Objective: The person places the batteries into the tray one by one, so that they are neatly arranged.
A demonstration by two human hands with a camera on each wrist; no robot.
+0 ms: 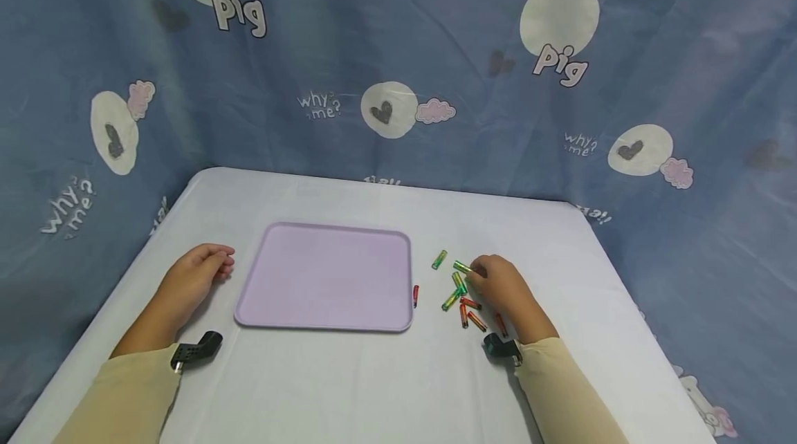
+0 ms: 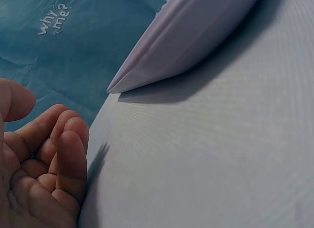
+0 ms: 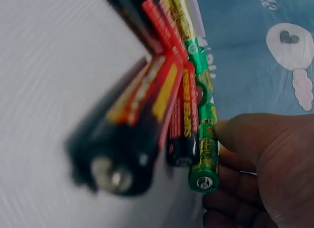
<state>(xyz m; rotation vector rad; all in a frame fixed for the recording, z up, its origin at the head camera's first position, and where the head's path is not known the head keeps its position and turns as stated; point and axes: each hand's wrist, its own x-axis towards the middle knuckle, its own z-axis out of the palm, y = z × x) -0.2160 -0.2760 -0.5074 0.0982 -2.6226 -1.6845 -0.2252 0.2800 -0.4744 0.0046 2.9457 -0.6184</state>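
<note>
My right hand (image 1: 498,283) is at the right side of the table, thumb and fingers pinching one end of a green battery (image 1: 461,266). The wrist view on that side shows the thumb against the green-and-gold casing (image 3: 209,149), with the other fingers behind it. Close by lie several more green batteries (image 1: 439,259) and several red-and-black batteries (image 1: 477,321), one of them partly under the right wrist. My left hand (image 1: 198,276) rests on the table left of the lilac tray (image 1: 330,278), its fingers loosely curled around nothing.
One red battery (image 1: 416,296) lies right beside the tray's right edge. A white cloth covers the table (image 1: 373,389). Behind it and along the sides hangs a blue curtain (image 1: 280,140) with printed pigs and words. Black wrist cameras (image 1: 198,348) sit on both sleeves.
</note>
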